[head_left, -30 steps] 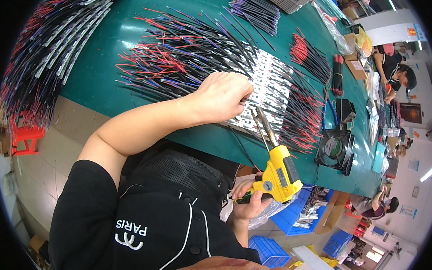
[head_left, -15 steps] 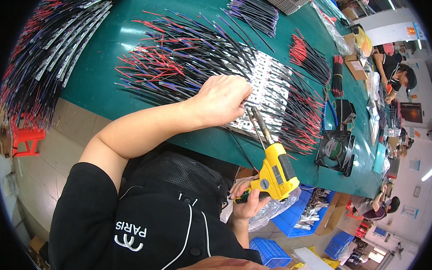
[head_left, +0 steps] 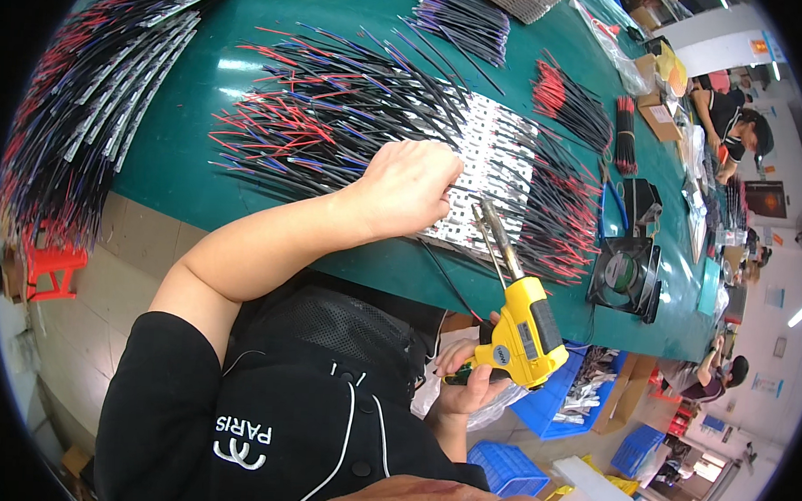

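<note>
The left hand has fingers curled together, on what I cannot tell; white circuit boards lie at their three o'clock. The right hand's fingers clamp a yellow soldering gun, tip at the left's four o'clock.

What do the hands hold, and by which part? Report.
The right hand holds a yellow soldering gun by its handle. The left hand is closed at the wires; its hold cannot be told.
</note>
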`<action>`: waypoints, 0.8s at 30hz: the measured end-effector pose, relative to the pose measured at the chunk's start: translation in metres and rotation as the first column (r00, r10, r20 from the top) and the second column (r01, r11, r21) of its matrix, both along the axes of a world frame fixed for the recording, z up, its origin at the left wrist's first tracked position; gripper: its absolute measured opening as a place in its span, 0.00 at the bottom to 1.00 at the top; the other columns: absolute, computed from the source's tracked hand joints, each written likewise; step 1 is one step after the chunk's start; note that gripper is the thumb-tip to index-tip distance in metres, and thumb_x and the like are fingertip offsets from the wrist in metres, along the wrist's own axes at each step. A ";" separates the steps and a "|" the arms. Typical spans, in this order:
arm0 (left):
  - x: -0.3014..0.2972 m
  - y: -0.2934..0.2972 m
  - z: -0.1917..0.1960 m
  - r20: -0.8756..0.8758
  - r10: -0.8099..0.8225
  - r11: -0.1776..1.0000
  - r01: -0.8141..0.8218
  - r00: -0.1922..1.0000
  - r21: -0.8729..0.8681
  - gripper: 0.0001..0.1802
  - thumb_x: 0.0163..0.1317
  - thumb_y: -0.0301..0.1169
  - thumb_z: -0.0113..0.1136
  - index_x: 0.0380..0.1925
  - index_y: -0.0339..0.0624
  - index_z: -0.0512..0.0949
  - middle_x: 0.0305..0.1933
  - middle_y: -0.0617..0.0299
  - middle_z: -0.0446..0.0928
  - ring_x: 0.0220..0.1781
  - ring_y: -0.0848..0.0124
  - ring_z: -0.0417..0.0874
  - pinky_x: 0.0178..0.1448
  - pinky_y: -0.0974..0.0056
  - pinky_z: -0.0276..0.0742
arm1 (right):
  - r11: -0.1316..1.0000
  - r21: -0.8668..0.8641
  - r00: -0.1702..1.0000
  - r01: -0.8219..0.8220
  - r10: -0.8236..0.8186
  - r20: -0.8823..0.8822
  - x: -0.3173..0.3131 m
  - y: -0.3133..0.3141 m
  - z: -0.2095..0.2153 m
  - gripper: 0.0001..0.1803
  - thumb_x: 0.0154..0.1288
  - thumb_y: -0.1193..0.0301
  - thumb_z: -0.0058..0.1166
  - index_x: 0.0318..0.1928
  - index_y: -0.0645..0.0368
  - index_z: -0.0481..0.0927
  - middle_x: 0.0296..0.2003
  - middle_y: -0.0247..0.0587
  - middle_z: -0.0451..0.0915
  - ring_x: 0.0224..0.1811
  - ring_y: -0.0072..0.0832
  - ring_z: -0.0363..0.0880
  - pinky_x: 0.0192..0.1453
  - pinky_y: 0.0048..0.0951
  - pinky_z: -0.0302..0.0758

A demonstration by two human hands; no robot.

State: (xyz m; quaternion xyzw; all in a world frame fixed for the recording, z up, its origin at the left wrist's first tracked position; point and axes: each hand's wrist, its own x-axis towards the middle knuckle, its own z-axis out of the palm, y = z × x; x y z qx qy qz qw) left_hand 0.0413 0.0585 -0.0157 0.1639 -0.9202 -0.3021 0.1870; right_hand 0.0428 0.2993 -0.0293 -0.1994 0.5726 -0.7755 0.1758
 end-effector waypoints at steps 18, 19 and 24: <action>-0.002 -0.013 0.006 0.034 -0.121 0.988 0.117 0.992 0.098 0.07 0.39 0.27 0.60 0.20 0.37 0.73 0.24 0.53 0.75 0.30 0.55 0.78 0.36 0.57 0.72 | 0.993 -0.051 0.985 -0.111 0.116 0.124 0.001 0.009 -0.004 0.21 0.63 0.64 0.48 0.47 0.68 0.61 0.17 0.39 0.68 0.15 0.25 0.66 0.21 0.25 0.67; -0.002 -0.012 0.006 0.055 -0.110 0.990 0.105 0.992 0.098 0.07 0.39 0.27 0.59 0.20 0.37 0.73 0.25 0.53 0.75 0.30 0.55 0.78 0.36 0.57 0.72 | 0.993 -0.047 0.984 -0.111 0.116 0.136 0.001 0.008 -0.005 0.21 0.63 0.64 0.48 0.47 0.68 0.61 0.17 0.39 0.68 0.15 0.25 0.66 0.21 0.26 0.67; -0.002 -0.004 0.002 0.025 -0.048 0.997 0.047 0.999 0.058 0.07 0.39 0.27 0.59 0.19 0.37 0.72 0.24 0.53 0.74 0.32 0.54 0.77 0.35 0.55 0.71 | 0.994 -0.050 0.983 -0.100 0.107 0.147 0.002 0.007 -0.009 0.23 0.62 0.63 0.49 0.48 0.69 0.60 0.17 0.39 0.68 0.14 0.25 0.66 0.20 0.25 0.67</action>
